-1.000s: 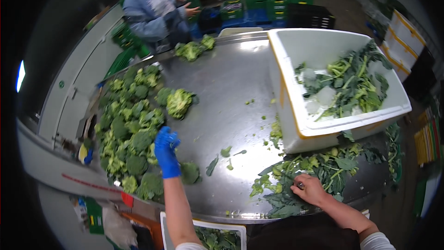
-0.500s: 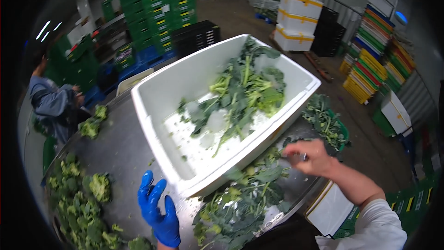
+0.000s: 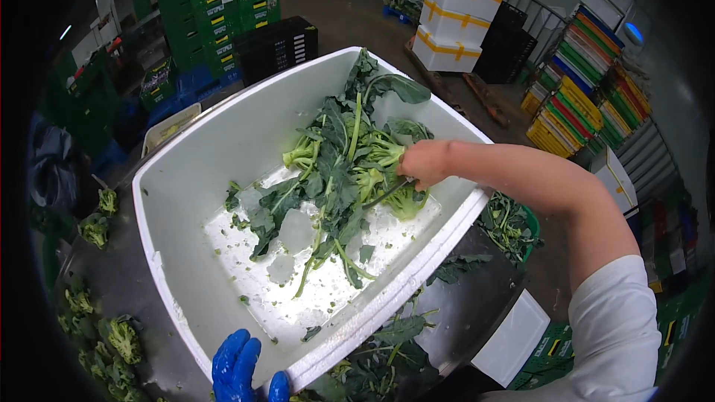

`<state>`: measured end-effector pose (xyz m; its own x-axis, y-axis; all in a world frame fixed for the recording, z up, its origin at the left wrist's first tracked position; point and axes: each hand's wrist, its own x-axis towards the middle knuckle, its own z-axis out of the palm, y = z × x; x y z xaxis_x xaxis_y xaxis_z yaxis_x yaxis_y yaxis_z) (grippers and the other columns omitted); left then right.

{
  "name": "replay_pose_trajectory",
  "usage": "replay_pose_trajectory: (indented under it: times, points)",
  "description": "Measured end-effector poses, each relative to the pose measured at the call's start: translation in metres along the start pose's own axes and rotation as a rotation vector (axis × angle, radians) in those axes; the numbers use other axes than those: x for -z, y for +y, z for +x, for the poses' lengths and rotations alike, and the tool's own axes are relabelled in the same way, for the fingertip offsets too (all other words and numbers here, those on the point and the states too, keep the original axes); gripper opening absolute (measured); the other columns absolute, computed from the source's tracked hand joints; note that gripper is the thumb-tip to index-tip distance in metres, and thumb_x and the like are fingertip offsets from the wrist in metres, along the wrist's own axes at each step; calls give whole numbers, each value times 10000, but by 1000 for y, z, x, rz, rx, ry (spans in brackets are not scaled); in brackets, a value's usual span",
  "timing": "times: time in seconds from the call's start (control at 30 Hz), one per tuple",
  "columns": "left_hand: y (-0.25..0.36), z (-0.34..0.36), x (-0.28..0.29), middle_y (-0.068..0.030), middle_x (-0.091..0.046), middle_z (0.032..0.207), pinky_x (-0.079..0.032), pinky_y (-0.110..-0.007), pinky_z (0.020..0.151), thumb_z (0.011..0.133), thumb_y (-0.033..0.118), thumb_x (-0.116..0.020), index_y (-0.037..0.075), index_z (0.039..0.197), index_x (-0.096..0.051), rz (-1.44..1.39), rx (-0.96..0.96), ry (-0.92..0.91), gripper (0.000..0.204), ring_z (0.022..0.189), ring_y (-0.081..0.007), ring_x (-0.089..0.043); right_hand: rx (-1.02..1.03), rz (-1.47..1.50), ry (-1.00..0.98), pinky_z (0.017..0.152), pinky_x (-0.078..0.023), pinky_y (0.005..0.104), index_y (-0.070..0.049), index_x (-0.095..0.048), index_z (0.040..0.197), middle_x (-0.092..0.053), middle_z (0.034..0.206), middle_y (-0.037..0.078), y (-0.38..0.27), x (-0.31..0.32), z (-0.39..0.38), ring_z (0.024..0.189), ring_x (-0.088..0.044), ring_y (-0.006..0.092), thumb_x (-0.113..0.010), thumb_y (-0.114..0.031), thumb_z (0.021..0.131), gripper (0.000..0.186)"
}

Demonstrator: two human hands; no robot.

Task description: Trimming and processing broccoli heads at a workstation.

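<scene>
A large white foam box (image 3: pixel 182 279) stands on the metal table, with broccoli heads (image 3: pixel 383 179), long leafy stalks (image 3: pixel 339 130) and lumps of ice (image 3: pixel 296 231) inside. Over its right wall reaches my bare right hand (image 3: pixel 424 164), closed at the broccoli. From its fingers a thin dark blade, seemingly a knife (image 3: pixel 386 193), slants down to the left. My blue-gloved left hand (image 3: pixel 242 372) is at the box's near-left corner, fingers stretched up and thumb apart; the lower frame edge cuts it off. Whether it presses the rim I cannot tell.
Broccoli heads (image 3: pixel 123 339) lie along the table's (image 3: pixel 160 339) left side. Cut leaves (image 3: pixel 380 365) lie in front of the box. More fill a green crate (image 3: pixel 530 234) on the right. Green crates (image 3: pixel 216 15), white boxes (image 3: pixel 454 22) and colourful stacked crates (image 3: pixel 570 104) stand behind.
My right hand has moved from above the table's leaves into the box, onto the broccoli. The view has shifted, and my left hand is now at the box corner.
</scene>
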<state>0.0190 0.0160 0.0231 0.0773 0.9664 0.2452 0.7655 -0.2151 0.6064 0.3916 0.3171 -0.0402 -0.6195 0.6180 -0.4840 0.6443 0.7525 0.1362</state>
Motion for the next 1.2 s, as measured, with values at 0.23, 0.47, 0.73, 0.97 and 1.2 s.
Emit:
replay_pose_trajectory:
  times: [0.23, 0.47, 0.73, 0.97, 1.2]
  points:
    - [1, 3, 3, -176, -628, 1158, -454, -404, 926, 765, 69, -698, 15, 1146, -628, -13, 41, -58, 391, 1065, -342, -591, -265, 180, -65, 782, -500, 433, -33, -446, 1217, -648, 877, 200, -9, -22, 19, 883, -636, 370, -785, -360, 669, 722]
    - [3, 3, 4, -169, -645, 1129, -464, -390, 913, 759, 70, -711, 26, 1117, -647, 11, 38, -39, 366, 1052, -329, -602, -241, 179, 22, 777, -497, 437, -34, -477, 1160, -651, 890, 187, -8, -20, 17, 875, -636, 369, -776, -330, 664, 651]
    - [-11, -9, -15, -173, -660, 1046, -484, -381, 867, 665, 60, -694, 9, 988, -657, -64, -32, 145, 330, 994, -309, -622, -153, -97, 284, 656, -491, 448, -154, -474, 1262, -602, 873, 165, -28, 50, -35, 727, -622, 357, -769, -257, 636, 700]
    - [-20, -11, -20, -140, -666, 1027, -492, -374, 827, 727, 143, -740, 53, 984, -657, -89, -46, 158, 285, 953, -309, -627, -125, -6, 503, 683, -497, 444, -166, -526, 1233, -593, 871, 163, -53, 93, -103, 747, -623, 352, -758, -219, 615, 662]
    - [-26, -16, -16, -117, -669, 1048, -492, -344, 828, 760, 142, -741, 49, 1026, -662, -247, -95, 225, 293, 967, -250, -634, -87, 153, 663, 711, -500, 429, -87, -569, 1159, -653, 965, 166, -106, 178, -185, 803, -635, 334, -714, -126, 598, 581]
